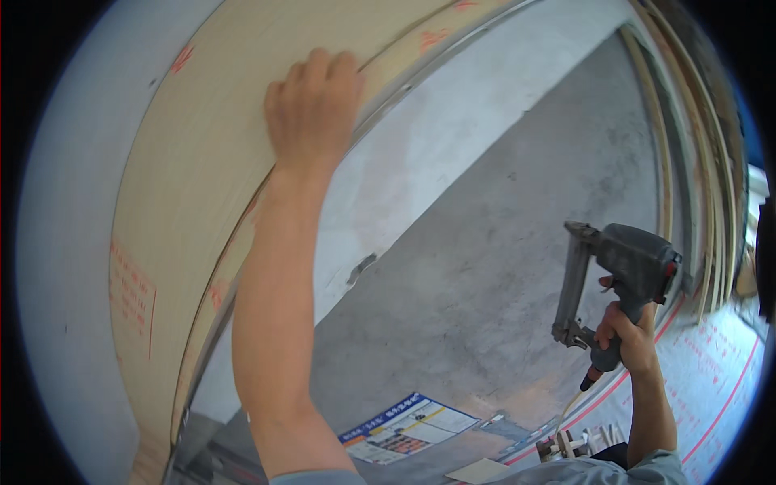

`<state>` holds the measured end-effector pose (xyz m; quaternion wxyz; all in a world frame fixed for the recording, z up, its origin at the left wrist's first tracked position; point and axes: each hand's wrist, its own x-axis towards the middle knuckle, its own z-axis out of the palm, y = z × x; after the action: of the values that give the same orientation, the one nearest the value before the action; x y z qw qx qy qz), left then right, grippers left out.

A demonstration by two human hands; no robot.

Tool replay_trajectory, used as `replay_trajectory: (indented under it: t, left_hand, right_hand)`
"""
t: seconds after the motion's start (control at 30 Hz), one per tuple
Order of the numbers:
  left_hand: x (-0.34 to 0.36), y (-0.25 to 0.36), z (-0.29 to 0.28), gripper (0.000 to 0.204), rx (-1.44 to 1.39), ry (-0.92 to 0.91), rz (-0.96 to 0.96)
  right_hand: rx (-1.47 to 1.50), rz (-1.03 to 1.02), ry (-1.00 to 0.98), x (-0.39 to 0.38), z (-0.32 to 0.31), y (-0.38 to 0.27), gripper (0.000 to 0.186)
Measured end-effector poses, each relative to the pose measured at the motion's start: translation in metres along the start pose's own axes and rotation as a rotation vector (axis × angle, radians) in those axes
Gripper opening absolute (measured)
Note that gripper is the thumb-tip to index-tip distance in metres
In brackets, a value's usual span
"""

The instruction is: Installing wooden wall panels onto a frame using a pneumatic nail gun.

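My left hand (314,109) rests against a pale wood board (202,137), over the dark seam beside a narrow wood strip (404,69). Its fingers are bent and close together; the fingertips are hidden, so what they grip, if anything, does not show. At the right, my right hand (626,335) is wrapped round the handle of a dark pneumatic nail gun (634,259). The gun is held upright, its long magazine on the left, well apart from the board. A thin air hose (568,411) runs down from the handle's base.
A grey concrete wall (485,234) with a white band fills the middle. Long wood strips (699,162) stand at the right. Printed protective sheeting (719,388) covers the floor. A blue and white printed sheet (408,428) is low down, near a pale flat piece (478,470).
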<state>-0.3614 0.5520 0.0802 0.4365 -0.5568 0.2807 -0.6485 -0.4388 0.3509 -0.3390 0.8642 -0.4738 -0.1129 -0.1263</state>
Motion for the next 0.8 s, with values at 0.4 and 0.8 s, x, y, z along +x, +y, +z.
replay_trajectory:
  t: [0.4,0.8]
  left_hand:
    - [-0.118,-0.098,-0.132,0.041,-0.010,-0.063,-0.048]
    - [-0.137,-0.103,-0.117,0.029,-0.046,0.135,-0.057]
  right_hand:
    - [-0.054,-0.192,-0.293,0.002,0.094,-0.100,0.036]
    - [-0.263,-0.260,-0.581,0.013,0.222,-0.150,0.019]
